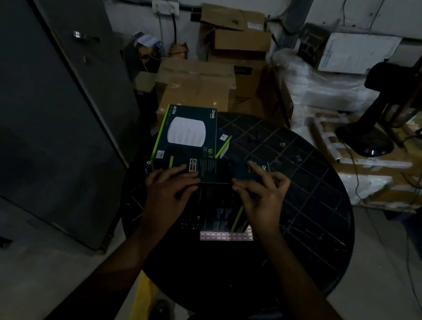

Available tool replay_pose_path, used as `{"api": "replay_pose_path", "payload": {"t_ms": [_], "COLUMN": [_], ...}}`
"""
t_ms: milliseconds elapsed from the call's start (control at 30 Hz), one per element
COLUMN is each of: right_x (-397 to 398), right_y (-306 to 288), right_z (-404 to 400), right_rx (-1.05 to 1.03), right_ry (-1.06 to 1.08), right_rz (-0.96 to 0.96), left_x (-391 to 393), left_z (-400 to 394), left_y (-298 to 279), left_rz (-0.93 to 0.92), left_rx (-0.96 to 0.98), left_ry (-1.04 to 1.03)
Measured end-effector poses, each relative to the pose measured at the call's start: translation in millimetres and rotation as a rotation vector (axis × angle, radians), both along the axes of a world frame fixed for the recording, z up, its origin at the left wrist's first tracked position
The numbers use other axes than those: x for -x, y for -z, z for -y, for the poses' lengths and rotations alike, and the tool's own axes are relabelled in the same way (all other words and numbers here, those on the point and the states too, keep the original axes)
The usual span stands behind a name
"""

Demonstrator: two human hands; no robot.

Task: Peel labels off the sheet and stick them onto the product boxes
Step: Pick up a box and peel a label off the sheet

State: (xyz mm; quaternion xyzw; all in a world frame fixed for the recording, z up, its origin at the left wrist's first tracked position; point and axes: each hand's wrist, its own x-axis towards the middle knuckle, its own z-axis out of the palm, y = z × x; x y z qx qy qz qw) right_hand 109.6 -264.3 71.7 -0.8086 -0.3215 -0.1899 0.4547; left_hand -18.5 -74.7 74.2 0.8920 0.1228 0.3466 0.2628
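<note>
Nearest me on the round black counter (pixel 299 249), at about six o'clock of my hands, lay the label sheet (pixel 225 236), a pale pink strip of small rectangles, partly tucked under my right wrist. Just past it sat the dark product box (pixel 214 186) I was working on. My left hand (pixel 168 189) lay flat on its top, fingers straight and pressing. My right hand (pixel 261 194) hovered over the box's right end with thumb and forefinger brought together; whether a label sat between those fingers I could not tell in the dim light.

At twelve o'clock, touching the near box, lay a second product box (pixel 186 133) with a white round device printed on its face; whether either box held anything I could not tell. Beyond the counter stood stacked cardboard cartons (pixel 197 84). At two o'clock a black pedestal fan (pixel 375 115) stood on a taped carton, cables trailing from it. At ten o'clock stood a grey metal door (pixel 42 88).
</note>
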Motion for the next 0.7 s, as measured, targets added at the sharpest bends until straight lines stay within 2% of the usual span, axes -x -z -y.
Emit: {"api": "replay_pose_path", "payload": {"t_ms": [133,233,333,433,567,633,700], "right_x": [-4,-5,-11,-18,-27,-25,-16], "right_y": [0,0,-7,-8,-9,-12,-12], "right_z": [6,14,27,40,48,48,42], "right_rx": [-0.03,-0.054,-0.145,-0.143,-0.154,-0.092,0.059], "right_ry": [0.027,0.051,0.052,0.042,0.019,0.046,0.11], "right_rz": [-0.106,-0.115,-0.167,-0.182,-0.222,-0.161,-0.037], "left_x": [1,6,11,10,10,12,11], "left_z": [-2,-8,-33,-49,-48,-43,-31], "left_y": [0,4,7,5,8,9,4], "left_rz": [0.074,0.129,0.107,0.062,0.084,0.053,-0.024], "left_rx": [0.159,0.276,0.362,0.41,0.375,0.314,0.173], "left_ry": [0.054,0.054,0.087,0.161,0.169,0.148,0.104]}}
